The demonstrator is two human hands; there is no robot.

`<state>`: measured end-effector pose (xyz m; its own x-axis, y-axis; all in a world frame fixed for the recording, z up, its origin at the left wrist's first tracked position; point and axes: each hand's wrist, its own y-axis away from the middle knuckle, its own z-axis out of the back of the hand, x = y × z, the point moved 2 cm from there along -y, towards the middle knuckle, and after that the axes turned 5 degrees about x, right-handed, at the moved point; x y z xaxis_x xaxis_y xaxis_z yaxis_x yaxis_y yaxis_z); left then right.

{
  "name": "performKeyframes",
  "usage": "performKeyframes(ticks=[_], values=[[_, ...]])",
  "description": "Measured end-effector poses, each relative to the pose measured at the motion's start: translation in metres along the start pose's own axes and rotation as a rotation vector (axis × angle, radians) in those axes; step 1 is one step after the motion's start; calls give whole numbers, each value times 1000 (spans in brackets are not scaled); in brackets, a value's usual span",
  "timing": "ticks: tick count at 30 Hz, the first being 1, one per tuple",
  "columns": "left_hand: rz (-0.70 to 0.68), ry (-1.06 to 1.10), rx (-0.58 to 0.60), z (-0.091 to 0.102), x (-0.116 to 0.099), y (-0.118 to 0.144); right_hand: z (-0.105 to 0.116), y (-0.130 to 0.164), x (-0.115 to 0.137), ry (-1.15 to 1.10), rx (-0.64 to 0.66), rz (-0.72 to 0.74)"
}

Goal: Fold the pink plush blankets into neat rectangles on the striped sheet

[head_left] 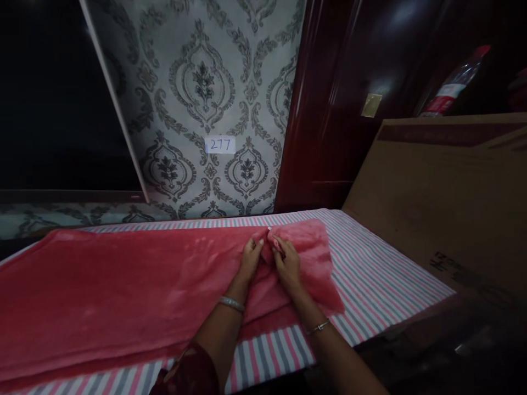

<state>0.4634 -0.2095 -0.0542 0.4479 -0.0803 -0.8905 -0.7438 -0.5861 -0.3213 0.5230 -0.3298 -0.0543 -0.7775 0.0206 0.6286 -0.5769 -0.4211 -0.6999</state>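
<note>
Pinching pink blanket between both hands

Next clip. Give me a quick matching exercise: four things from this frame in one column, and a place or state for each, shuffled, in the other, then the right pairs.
Things:
1. red blanket
2. striped sheet
3. paper label
4. cardboard sheet

Places or states:
A. stuck on the patterned wallpaper, marked 277
B. leaning at the right, past the bed's edge
C. pinched at a fold by the left hand and right hand
D. spread flat under the blanket, pink, grey and white

Pairs: 1-C, 2-D, 3-A, 4-B
</note>
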Motion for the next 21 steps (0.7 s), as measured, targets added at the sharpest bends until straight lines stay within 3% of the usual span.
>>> performKeyframes(ticks=[3, 9, 12, 17, 21], values=[[-52, -213, -135, -4, -6, 5, 4, -5, 11, 28, -39, -2], [-188, -443, -181, -20, -13, 19, -2, -9, 15, 138, -6, -89], [-225, -419, -133, -24, -14, 22, -1, -12, 14, 142, 3, -108], [-275, -290, -5, -22, -14, 21, 7, -16, 23, 126, 91, -9], [-288, -220, 79, -22, -15, 21, 15, -20, 24, 69, 74, -71]])
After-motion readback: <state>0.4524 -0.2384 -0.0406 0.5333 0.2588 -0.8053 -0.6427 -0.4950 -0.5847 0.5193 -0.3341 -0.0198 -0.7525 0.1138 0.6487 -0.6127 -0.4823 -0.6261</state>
